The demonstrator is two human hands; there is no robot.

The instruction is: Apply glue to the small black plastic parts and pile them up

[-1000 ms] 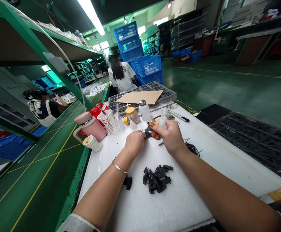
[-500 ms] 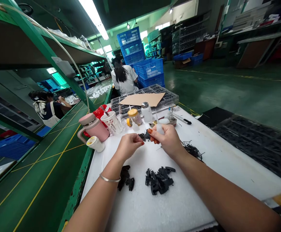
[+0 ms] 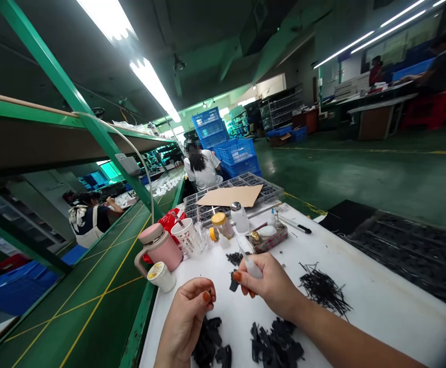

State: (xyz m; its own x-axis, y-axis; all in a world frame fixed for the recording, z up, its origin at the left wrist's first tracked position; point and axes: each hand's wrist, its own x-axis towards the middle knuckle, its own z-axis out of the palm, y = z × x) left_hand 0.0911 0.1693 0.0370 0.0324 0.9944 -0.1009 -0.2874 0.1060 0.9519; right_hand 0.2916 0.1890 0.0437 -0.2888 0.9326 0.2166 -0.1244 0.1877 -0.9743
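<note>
My right hand (image 3: 271, 283) is closed round a small translucent squeeze bottle (image 3: 252, 268) with a thin tip pointing up. A black plastic piece (image 3: 233, 282) shows at its fingertips; whether those fingers grip it or it lies on the table, I cannot tell. Left of it, my left hand (image 3: 188, 317) is raised with thumb and fingertips pinched together; what they hold, if anything, is too small to name. Beneath the hands are two heaps of black plastic parts, a left heap (image 3: 209, 340) and a right heap (image 3: 276, 345). Tiny black parts (image 3: 235, 258) lie just beyond.
Thin black sticks (image 3: 322, 289) are heaped at right on the white tabletop (image 3: 364, 306). Behind stand a pink mug (image 3: 163, 253), a white cup (image 3: 186, 235), a yellow-lidded jar (image 3: 221, 225), a pump bottle (image 3: 240, 217) and a small box (image 3: 272, 240). A co-worker (image 3: 203, 168) sits ahead.
The view has tilted upward, so the table sits lower in the picture. My left hand has drawn back from the right and turned more upright. The squeeze bottle remains in my right hand.
</note>
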